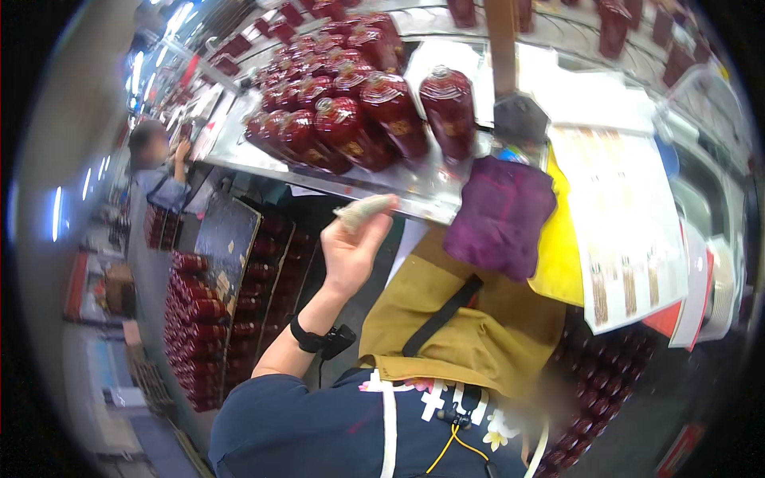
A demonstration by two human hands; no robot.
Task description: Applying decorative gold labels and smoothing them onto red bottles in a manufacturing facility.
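My left hand (353,253) is raised in front of the bench edge, the thumb closed toward the fingers. A small pale, cloth-like piece (366,212) lies at these fingers; whether it is held or wrapped round them I cannot tell. A black band with a small box (338,342) sits on that wrist. Beyond the hand, several dark red bottles (351,131) with clear stoppers stand packed on the metal bench (343,186). One red bottle (449,111) stands a little apart at their right. My right hand does not show.
A folded purple cloth (502,215) hangs over the bench edge, beside a yellow sheet (560,267) and a white printed sheet (625,223). A post (502,48) rises behind. Stacked red bottles (191,334) stand low left; a co-worker (159,171) is farther back.
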